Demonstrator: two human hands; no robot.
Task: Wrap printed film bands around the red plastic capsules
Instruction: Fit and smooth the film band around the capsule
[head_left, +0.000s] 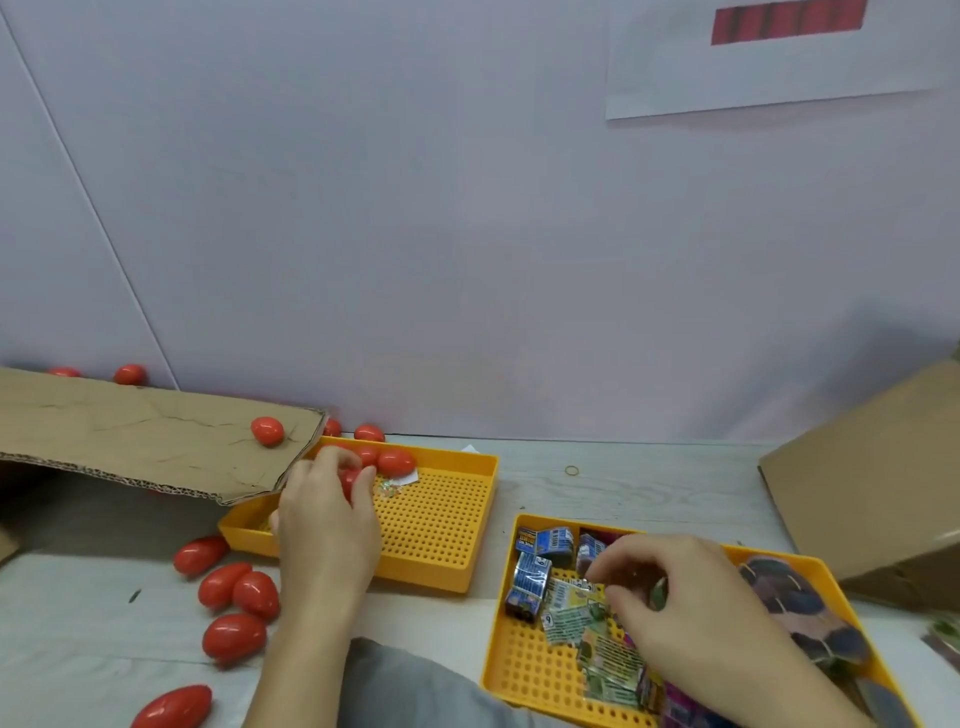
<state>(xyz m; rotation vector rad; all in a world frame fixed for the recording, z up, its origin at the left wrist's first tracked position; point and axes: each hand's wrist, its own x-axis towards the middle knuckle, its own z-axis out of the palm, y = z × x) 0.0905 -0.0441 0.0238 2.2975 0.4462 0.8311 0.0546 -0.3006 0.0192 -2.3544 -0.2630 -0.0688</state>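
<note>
- Pale grey wall panels fill the upper frame above a light wood-grain tabletop (639, 483); a white paper sheet with a red block (779, 57) hangs at upper right.
- At centre, the left hand (327, 525) reaches into a yellow perforated plastic tray (441, 519), fingers curled round a red plastic egg-shaped capsule (350, 480); the fingers hide its long axis.
- Two more red capsules (396, 461) lie in that tray's far corner, the clearer one with its long axis running left to right.
- Loose red capsules on the table (234, 636) sit at lower left, most with their long axes slanting up to the right.
- A flat brown cardboard flap (145, 441) overhangs the tray's left end, with one red capsule on the flap (267, 431).
- At lower right, the right hand (691, 618) pinches at printed film bands (571, 608) heaped in a second yellow perforated tray (524, 680).
- A brown cardboard box (872, 478) stands at the right edge; a small rubber band (572, 471) lies between the trays' far ends.
</note>
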